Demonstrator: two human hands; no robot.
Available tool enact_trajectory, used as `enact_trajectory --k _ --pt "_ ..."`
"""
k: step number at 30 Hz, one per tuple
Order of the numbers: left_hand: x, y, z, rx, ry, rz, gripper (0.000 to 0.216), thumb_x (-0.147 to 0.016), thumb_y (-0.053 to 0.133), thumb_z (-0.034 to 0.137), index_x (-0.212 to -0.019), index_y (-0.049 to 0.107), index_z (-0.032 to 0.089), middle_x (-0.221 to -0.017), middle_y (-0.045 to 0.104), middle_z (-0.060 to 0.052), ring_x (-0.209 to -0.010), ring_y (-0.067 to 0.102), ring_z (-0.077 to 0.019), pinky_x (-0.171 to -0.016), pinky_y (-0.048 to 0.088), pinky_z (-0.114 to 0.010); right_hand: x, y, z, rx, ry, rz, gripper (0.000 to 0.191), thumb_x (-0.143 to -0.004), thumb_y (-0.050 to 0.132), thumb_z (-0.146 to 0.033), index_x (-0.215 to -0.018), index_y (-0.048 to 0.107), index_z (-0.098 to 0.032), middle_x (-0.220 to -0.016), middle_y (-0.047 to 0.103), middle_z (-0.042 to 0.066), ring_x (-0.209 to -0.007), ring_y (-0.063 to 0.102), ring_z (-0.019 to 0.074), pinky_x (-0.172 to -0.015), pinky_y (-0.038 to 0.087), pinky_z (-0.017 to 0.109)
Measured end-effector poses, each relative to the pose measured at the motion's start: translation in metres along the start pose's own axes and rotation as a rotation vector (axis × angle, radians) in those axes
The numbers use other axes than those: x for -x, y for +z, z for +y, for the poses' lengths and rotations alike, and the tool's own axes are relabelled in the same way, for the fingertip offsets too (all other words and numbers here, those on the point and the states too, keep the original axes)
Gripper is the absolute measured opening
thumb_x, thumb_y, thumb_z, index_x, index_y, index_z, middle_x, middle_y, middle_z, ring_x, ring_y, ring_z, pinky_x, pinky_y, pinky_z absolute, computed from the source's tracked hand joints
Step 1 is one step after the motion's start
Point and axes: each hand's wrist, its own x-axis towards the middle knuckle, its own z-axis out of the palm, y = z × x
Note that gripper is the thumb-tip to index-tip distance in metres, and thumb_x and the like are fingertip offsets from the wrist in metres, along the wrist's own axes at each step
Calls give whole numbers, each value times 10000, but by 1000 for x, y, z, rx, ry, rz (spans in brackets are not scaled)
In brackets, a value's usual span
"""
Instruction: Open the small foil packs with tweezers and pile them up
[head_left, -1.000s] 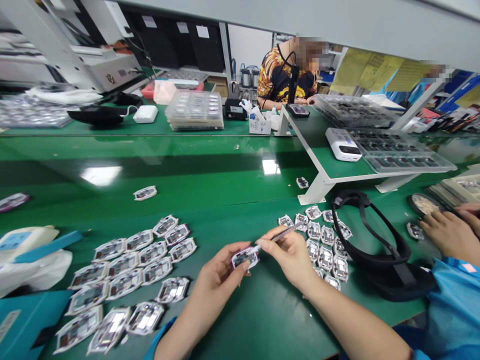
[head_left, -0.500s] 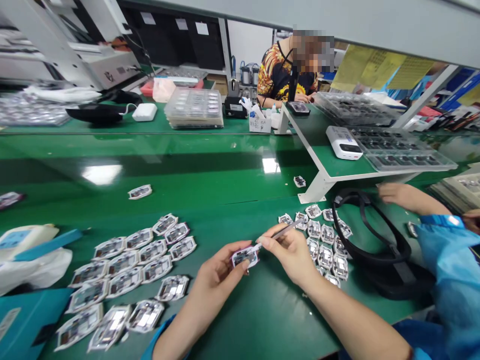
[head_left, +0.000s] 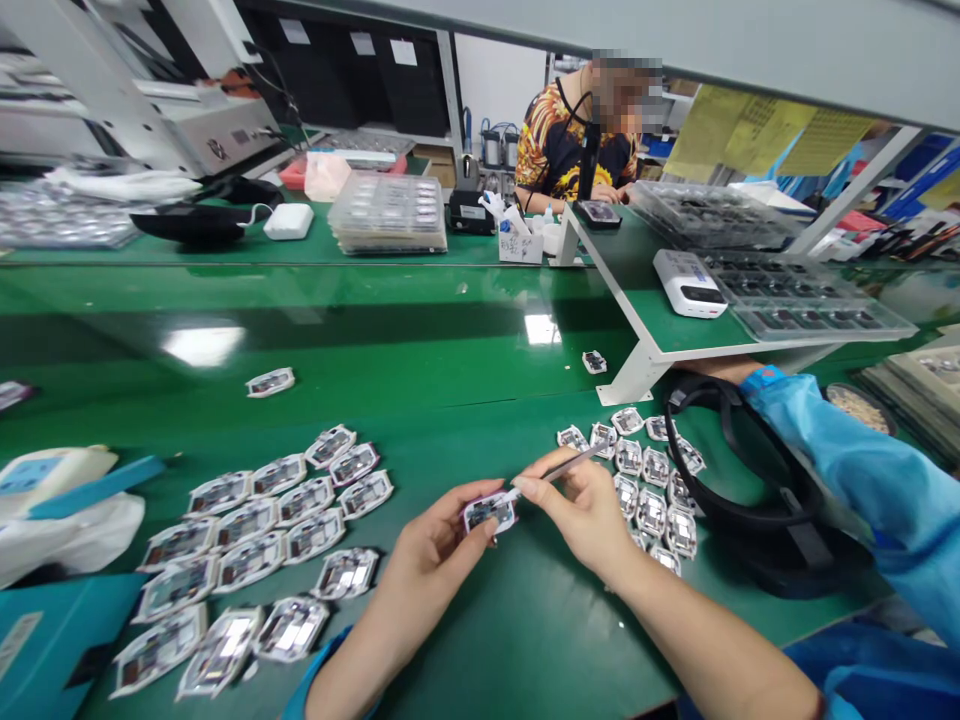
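My left hand (head_left: 442, 545) is closed around a small white-rimmed electronics casing (head_left: 486, 512), its circuit board facing up, with the thumb over the near edge. In my right hand (head_left: 574, 500) are slim grey tweezers (head_left: 568, 463), pinched between thumb and fingers; their back end points up and to the right. The tip end meets the right end of the casing, where a small white bit shows; the exact contact is too small to make out. Rows of similar casings (head_left: 304, 500) lie left of my hands. Another group of smaller-looking casings (head_left: 651, 512) lies to the right.
A black headband visor (head_left: 780, 510) lies at the right, with a co-worker's blue sleeve (head_left: 832, 430) beyond it. A raised shelf (head_left: 637, 300) carries trays and a white device (head_left: 688, 284). Lone casings (head_left: 271, 382) sit on the green strip ahead. Another person (head_left: 559, 140) sits opposite.
The co-worker's arm at the right has reached in under the raised shelf. The lone casings on the green strip have shifted slightly left. My hands have barely moved.
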Motion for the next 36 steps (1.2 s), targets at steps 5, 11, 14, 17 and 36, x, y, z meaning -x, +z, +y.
enact_trajectory --k 5,11,14,17,36 --pt "0 0 3 -6 -20 -11 339 -727 696 338 -1027 677 182 -666 660 0 -648 588 -171 -630 481 -259 1 -1 1 35 -29 -13 90 -765 722 -265 -768 670 -192 -731 714 28 -701 666 181 -671 516 298" --pt "2 -1 4 -24 -24 -21 347 -759 679 342 -1068 662 186 -694 656 6 -667 576 -162 -639 468 -244 2 0 1 11 -41 -1 80 -774 717 -258 -767 668 -195 -739 714 23 -706 668 175 -671 511 289" --pt "2 -2 3 -23 -21 -14 320 -788 650 338 -1070 663 188 -714 658 2 -674 569 -159 -643 457 -242 3 1 1 -5 -45 4 83 -771 719 -261 -765 668 -195 -740 718 24 -709 671 177 -680 518 295" --pt "2 -1 1 -12 -5 5 293 -806 622 343 -1047 674 184 -719 659 -4 -649 554 -155 -625 448 -244 3 1 1 -20 -50 -3 79 -770 722 -256 -767 671 -196 -746 723 27 -716 678 179 -687 525 299" --pt "0 1 1 29 -14 50 302 -767 665 359 -1015 699 190 -704 652 -2 -623 540 -153 -598 429 -251 5 2 2 50 -93 0 63 -787 712 -249 -774 675 -200 -756 735 36 -720 689 184 -680 533 299"
